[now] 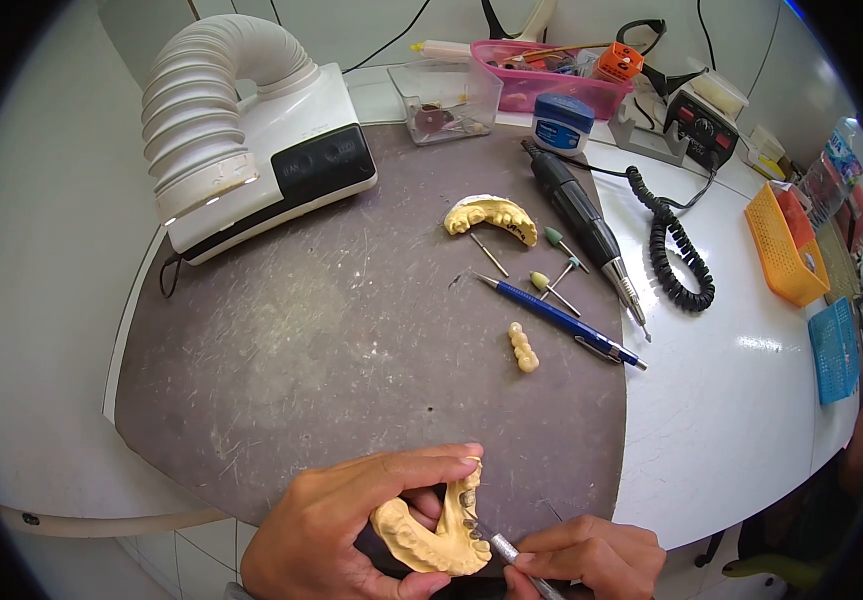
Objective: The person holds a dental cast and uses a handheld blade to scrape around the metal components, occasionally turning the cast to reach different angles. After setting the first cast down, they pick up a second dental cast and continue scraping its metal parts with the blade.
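Right now, your left hand [337, 520] is curled around the yellow dental cast [444, 548], fingers over its far end and thumb at its near edge, while your right hand [592, 555] pinches the silver metal tool [505, 549] in a pen-like grip. The cast sits at the near edge of the table [252, 350], with its row of teeth turned toward the tool; whether it rests on the table or hangs in your grip, you can't tell from this view. The tool's tip is right by those teeth, but actual contact is too small to make out. Slipping is probably your main risk: if the tip skids off a tooth, it could nick the cast or run toward the left fingers around it. Pressing hard could also chip a thin edge of the plaster-like material, and a loose left grip might let the cast twist under that push, or drop off, being so close to the edge. Farther up, the tooth-coloured bridge [523, 348] lies loose near the blue pencil [562, 318], so a careless sweep of your right arm could knock it; likewise, the black handpiece [587, 220] might roll if its coiled cord [660, 235] gets tugged.
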`<state>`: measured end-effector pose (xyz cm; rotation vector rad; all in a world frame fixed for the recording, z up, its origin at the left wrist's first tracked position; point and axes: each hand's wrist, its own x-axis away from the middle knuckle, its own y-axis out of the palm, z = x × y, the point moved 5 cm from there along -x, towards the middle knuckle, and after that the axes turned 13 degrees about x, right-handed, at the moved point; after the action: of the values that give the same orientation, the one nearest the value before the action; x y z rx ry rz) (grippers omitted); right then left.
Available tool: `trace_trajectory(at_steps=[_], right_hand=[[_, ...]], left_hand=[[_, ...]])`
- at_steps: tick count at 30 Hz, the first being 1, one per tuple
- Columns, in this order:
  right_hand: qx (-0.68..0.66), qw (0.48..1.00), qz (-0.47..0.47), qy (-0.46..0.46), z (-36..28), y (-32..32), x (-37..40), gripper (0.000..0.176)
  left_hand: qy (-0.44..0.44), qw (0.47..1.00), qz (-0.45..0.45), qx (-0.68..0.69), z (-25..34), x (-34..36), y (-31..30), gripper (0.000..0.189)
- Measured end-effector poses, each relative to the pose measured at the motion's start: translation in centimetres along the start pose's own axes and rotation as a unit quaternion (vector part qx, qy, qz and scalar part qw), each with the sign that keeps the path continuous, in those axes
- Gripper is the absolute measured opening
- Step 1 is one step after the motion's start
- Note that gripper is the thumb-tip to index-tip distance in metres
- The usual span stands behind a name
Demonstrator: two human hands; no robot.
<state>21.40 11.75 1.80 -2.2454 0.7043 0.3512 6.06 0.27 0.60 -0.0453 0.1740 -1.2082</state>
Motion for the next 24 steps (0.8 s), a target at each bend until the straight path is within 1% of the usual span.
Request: trace_trajectory(at_steps=[2,15,17,18,20,21,23,24], right_hand=[[0.000,1.000,-0.001,-0.006,0.1,-0.1,-0.1,0.019],[0.013,1.000,-0.009,-0.007,0.1,-0.4,0.1,0.017],[0.003,1.000,0.001,-0.003,0.2,-0.6,0.5,0.018],[-0.008,1.000,0.010,0.003,0.3,-0.7,0.6,0.018],[0.001,1.000,0.018,0.002,0.0,-1.0,0.7,0.019],[0.010,1.000,0.026,0.004,-0.1,-1.1,0.8,0.020],[0.013,1.000,0.028,-0.002,-0.3,-1.1,0.9,0.021],[0.017,0.999,0.031,-0.006,-0.4,-1.1,1.0,0.022]], left_hand=[[0.014,1.000,-0.005,-0.007,0.0,0.0,0.0,0.065],[0.016,1.000,0.002,0.013,-0.2,0.0,-0.1,0.066],[0.047,0.997,-0.006,-0.061,0.8,-0.2,-0.1,0.064],[0.051,0.997,-0.004,-0.063,1.1,-0.2,0.0,0.064],[0.018,0.996,-0.013,-0.082,1.3,0.0,0.3,0.062],[0.017,0.996,-0.012,-0.083,1.6,-0.1,0.0,0.062],[0.068,0.968,-0.065,-0.233,2.4,-0.2,-0.3,0.064],[0.067,0.968,-0.064,-0.235,2.5,-0.1,-0.4,0.064]])
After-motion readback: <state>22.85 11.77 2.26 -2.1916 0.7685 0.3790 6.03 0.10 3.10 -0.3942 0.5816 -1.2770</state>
